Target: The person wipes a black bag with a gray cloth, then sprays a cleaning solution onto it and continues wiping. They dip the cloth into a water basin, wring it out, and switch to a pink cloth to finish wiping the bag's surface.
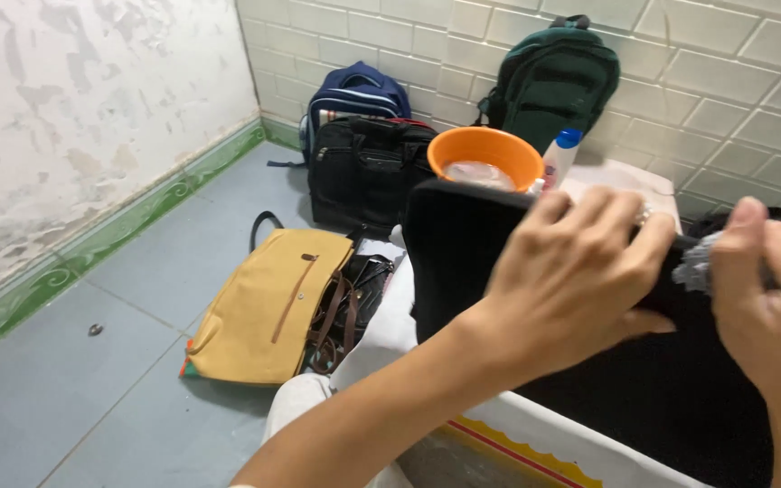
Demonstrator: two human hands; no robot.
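- Left hand (580,280): fingers curled over the top edge of a black cloth item (472,253), gripping it; a ring shows on one finger.
- Right hand (770,298): closed, thumb up, pinching a small grey scrap (696,264) against the same black cloth item at frame right.
- Black cloth item: lies across the white-covered worktop (390,330), its left edge held up by the left hand, its lower part spreading toward the bottom right corner of the frame.
- Worktop edge: the front edge runs diagonally from centre to lower right, with a yellow and red trim (517,447) below it.
- Open room: bare grey tiled floor (92,398) to the left of the worktop, out to the peeling wall.
- Behind the hands, on the worktop: an orange bowl (485,154) with something pale and clear inside, contents not identifiable; just beside it a white bottle with a blue cap (560,155).
- On the floor, beside the worktop: a yellow bag (264,307), touching a dark brown strapped bag (354,303).
- Against the tiled wall: a black bag (363,172), a blue backpack (354,95) behind it, a dark green backpack (553,81) to the right.
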